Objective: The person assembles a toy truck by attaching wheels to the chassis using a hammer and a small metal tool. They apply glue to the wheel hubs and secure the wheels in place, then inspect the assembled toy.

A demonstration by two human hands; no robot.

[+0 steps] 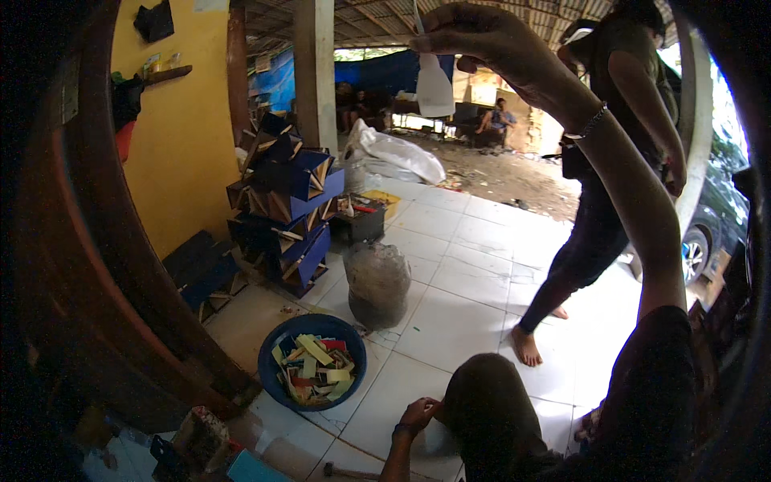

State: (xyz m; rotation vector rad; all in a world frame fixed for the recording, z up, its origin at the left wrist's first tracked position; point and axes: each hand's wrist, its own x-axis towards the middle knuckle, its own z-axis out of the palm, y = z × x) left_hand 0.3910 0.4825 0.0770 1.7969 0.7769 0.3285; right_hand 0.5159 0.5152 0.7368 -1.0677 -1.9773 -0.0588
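My right hand [490, 48] is raised high at the top of the view, wrist bent, a chain bracelet below it. Its thumb and fingers pinch the thin upper end of a white, bottle-shaped thing [434, 87] that hangs wide end down. Low in the view, my left hand [419, 414] is beside my dark-clothed knee [490, 402]. Its fingers are curled in, and whatever they may hold is hidden. Left of that hand, a dark blue basin [267, 377] on the floor holds many coloured strips, mostly pale yellow and some red.
Behind the basin stands a grey-brown lump [377, 285]. Dark blue box-like pieces [309, 181] are stacked by the yellow wall [173, 120]. A person [594, 185] walks barefoot over the white tiles [414, 305] at right. A hammer-like tool [345, 471] lies near the lower edge.
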